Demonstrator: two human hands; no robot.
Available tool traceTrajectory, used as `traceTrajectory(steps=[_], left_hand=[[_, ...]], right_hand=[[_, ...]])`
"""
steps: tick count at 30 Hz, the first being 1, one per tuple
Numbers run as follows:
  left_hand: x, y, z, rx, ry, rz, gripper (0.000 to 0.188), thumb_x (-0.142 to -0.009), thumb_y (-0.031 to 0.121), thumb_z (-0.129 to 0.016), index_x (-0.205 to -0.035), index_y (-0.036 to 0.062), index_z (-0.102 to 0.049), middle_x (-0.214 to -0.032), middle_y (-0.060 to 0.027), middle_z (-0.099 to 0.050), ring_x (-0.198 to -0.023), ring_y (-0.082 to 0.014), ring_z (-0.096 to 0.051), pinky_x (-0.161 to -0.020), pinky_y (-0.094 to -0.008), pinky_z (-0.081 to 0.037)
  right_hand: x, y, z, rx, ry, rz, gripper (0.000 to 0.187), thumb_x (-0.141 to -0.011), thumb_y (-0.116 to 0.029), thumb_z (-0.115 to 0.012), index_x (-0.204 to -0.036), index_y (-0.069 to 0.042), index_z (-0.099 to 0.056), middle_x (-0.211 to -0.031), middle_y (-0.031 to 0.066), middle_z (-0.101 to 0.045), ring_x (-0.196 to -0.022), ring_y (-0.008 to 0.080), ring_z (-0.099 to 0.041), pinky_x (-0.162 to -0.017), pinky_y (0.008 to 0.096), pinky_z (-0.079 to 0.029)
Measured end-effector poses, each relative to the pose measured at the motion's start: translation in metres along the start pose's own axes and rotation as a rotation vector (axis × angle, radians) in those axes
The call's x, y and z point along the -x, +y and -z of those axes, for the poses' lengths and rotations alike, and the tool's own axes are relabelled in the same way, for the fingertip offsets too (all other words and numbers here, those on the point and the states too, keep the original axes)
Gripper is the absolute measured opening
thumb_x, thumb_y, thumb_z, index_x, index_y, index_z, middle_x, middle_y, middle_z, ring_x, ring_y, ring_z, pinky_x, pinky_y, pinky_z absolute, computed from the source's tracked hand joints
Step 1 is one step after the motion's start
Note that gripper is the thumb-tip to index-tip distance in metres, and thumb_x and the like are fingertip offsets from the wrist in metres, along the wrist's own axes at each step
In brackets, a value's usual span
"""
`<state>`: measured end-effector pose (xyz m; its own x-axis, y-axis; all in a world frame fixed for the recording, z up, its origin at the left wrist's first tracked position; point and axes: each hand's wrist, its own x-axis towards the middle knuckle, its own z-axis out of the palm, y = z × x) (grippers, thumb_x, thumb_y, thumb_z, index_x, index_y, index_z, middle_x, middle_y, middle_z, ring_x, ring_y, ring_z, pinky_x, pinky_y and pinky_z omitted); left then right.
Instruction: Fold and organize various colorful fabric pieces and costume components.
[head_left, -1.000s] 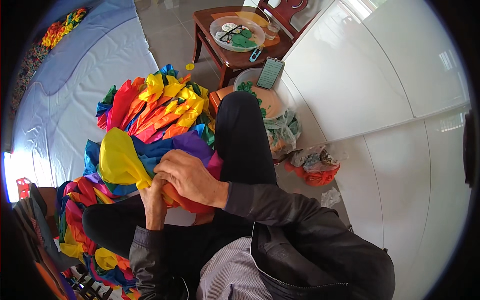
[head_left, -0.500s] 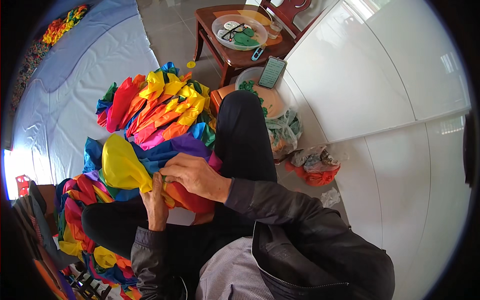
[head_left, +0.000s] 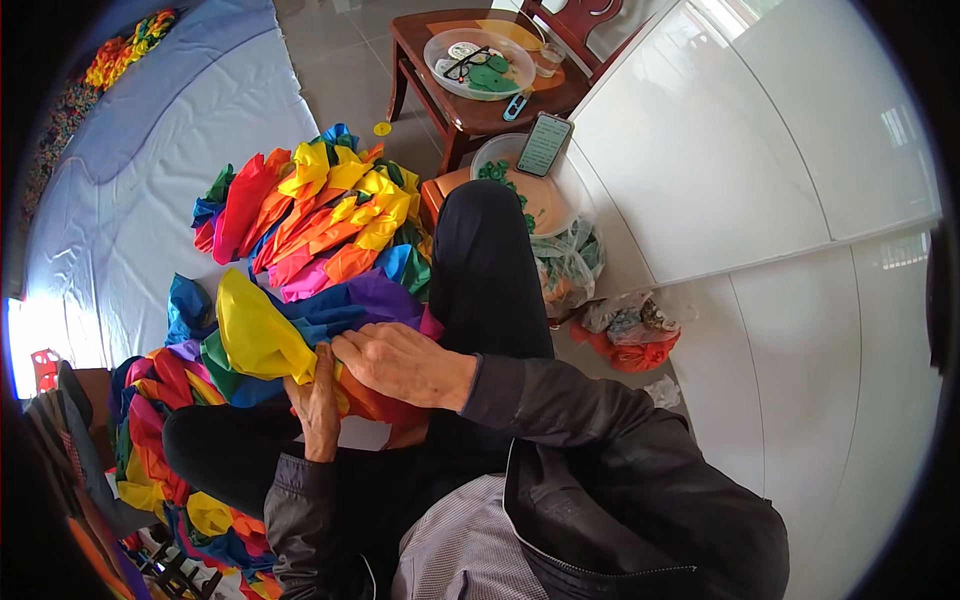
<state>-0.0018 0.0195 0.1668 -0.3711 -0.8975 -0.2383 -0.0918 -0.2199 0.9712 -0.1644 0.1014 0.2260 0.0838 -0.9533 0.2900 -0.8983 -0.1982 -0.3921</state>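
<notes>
Rainbow-coloured fabric lies bunched across my lap, with yellow, green, blue, purple and orange-red parts showing. My left hand pinches the gathered end of the yellow part, thumb pointing up. Close against it on the right, my right hand has its fingers curled down onto the same fabric, above the orange-red part. The right fingertips and whatever lies between them are hidden behind the hand. A pale flat piece shows under the fabric, between my legs.
More rainbow fabric is heaped ahead and at my left knee. A pale sheet spreads at the left. At the upper right stand a wooden stool with a tray, a tub of green pieces, a phone and plastic bags.
Both hands have shifted slightly to the right, still together on the fabric. The yellow part has swung right with them, and my right hand sits a little lower.
</notes>
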Motion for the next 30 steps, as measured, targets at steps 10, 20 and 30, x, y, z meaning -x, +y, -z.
traceTrajectory(steps=[10, 20, 30], left_hand=[[0.000, -0.002, -0.002, -0.135, 0.005, -0.086, 0.032, -0.098, 0.026, -0.073, -0.113, 0.0024, -0.058, -0.098, -0.0049, -0.061, -0.090, -0.0134, -0.058, -0.083, -0.0310, -0.048], [-0.002, -0.011, 0.001, -0.295, -0.005, -0.101, 0.037, -0.097, 0.026, -0.073, -0.119, 0.0006, -0.059, -0.106, -0.0076, -0.064, -0.098, -0.0192, -0.062, -0.091, -0.0338, -0.049], [-0.008, -0.024, 0.000, -0.353, 0.027, -0.212, 0.031, -0.092, 0.018, -0.077, -0.111, -0.0023, -0.063, -0.101, -0.0085, -0.067, -0.093, -0.0198, -0.063, -0.085, -0.0338, -0.050]], right_hand=[[0.004, -0.004, -0.013, -0.055, -0.050, -0.134, 0.013, -0.092, -0.010, -0.056, -0.099, 0.000, -0.052, -0.080, 0.0144, -0.067, -0.071, 0.0306, -0.069, -0.064, 0.0392, -0.057], [0.010, -0.008, -0.023, -0.145, -0.053, -0.291, 0.015, -0.094, -0.013, -0.056, -0.100, 0.000, -0.052, -0.072, 0.0158, -0.066, -0.068, 0.0347, -0.070, -0.061, 0.0437, -0.055], [0.018, -0.004, -0.031, -0.163, -0.025, -0.329, 0.020, -0.091, -0.012, -0.060, -0.102, 0.000, -0.048, -0.073, 0.0163, -0.065, -0.067, 0.0370, -0.068, -0.055, 0.0463, -0.052]])
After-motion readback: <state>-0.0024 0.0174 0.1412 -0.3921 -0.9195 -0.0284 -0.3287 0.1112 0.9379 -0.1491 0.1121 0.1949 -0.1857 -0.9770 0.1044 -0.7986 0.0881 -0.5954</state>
